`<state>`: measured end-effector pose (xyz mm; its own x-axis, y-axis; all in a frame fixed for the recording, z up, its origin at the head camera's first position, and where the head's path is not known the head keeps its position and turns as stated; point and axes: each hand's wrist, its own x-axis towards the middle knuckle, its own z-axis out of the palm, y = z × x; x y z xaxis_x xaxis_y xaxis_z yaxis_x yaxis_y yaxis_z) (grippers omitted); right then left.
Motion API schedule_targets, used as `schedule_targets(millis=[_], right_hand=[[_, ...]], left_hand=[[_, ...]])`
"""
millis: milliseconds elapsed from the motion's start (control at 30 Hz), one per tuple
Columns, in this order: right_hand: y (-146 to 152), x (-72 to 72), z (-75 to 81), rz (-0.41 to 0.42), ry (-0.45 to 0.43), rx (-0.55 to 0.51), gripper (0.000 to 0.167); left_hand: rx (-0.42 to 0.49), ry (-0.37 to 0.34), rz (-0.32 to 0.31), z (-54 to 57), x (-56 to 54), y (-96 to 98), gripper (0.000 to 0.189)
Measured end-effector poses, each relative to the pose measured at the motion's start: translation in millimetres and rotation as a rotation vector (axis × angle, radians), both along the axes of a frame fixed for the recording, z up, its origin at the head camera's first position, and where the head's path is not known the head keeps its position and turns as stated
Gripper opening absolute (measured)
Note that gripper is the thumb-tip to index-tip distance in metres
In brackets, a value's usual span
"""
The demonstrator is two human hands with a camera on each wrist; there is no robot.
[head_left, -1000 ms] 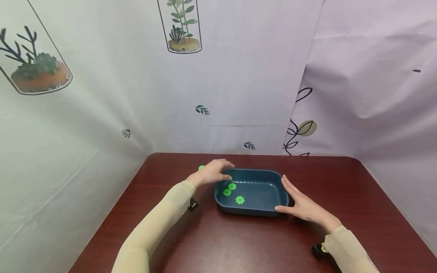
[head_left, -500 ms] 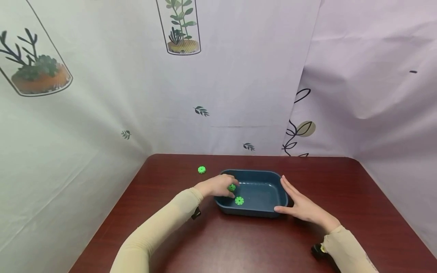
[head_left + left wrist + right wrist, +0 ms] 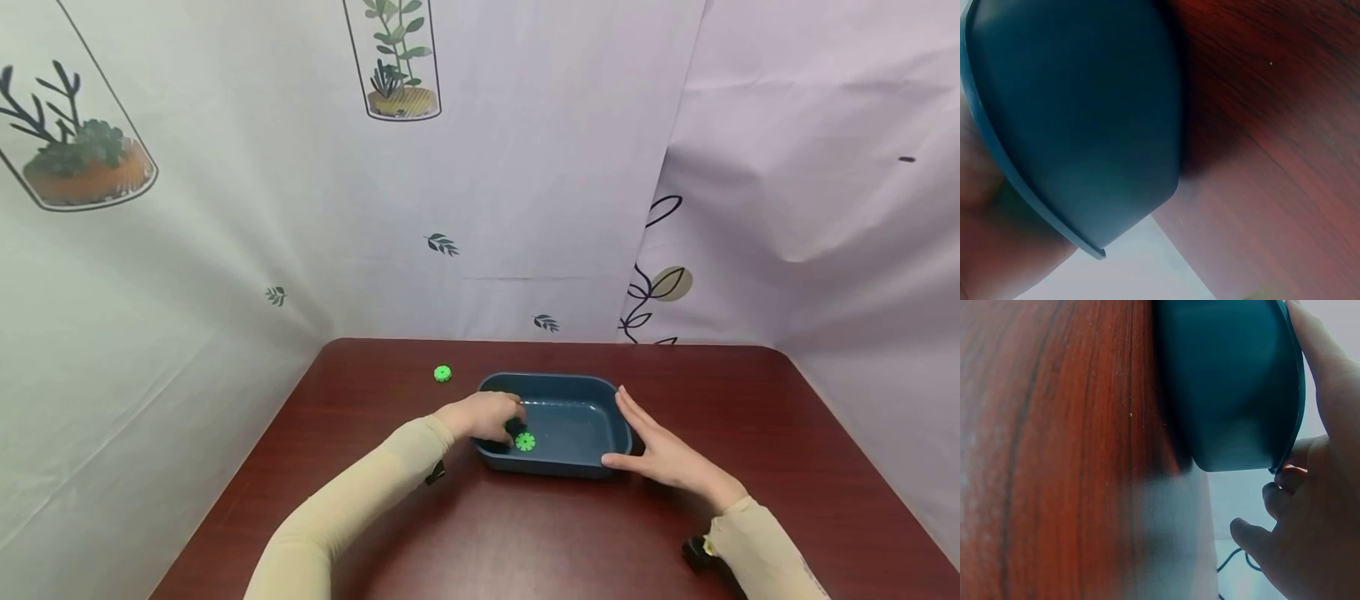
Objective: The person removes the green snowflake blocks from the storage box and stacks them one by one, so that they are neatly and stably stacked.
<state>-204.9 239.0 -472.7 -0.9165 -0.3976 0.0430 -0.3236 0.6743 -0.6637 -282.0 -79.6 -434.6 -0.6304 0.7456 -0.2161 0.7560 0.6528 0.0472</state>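
A dark blue rectangular dish (image 3: 566, 421) stands on the table. My left hand (image 3: 486, 417) reaches over its left rim, fingers bent down inside it. The fingertips are partly hidden, and only a sliver of green shows beneath them. Just right of the thumb, a green notched disc (image 3: 525, 442) lies on the dish floor. My right hand (image 3: 663, 450) spreads along the right end, its thumb at the near corner and straight fingers touching the rim. The right wrist view shows the dish's outer wall (image 3: 1235, 387) beside that hand.
Another green notched disc (image 3: 442, 373), perhaps a stack, lies on the dark red wooden table (image 3: 510, 542) behind the left forearm. A printed white cloth (image 3: 525, 208) hangs close behind the table and along its sides.
My left hand has come over the rim and down into the dish, covering two green discs that showed there earlier. The right hand stays in place on the rim.
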Motion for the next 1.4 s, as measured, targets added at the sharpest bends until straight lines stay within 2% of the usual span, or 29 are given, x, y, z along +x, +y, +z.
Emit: schedule_targets(millis=[233,667,867,1067,1400], right_hand=[[-0.5,0.8,1.3,0.0,-0.003,-0.006,0.111],[-0.3,0.2,0.0,0.002,-0.015,-0.011,0.111],[-0.2,0.0,0.2,0.0,-0.016,-0.013,0.11],[0.5,0.3,-0.3,-0.001,-0.005,-0.008,0.111],[-0.4,0.1,-0.4,-0.003,-0.011,-0.009,0.111]], left_hand=[[0.011,0.005,-0.032,-1.2,-1.5,-0.8,0.035],[-0.008,0.028,0.081,-2.2,-3.3,2.1,0.04],[-0.012,0.016,0.091,2.5,-3.3,3.2,0.036],[-0.001,0.012,0.083,2.7,-3.4,3.7,0.034],[-0.037,0.013,0.132,1.4,-5.2,4.7,0.034]])
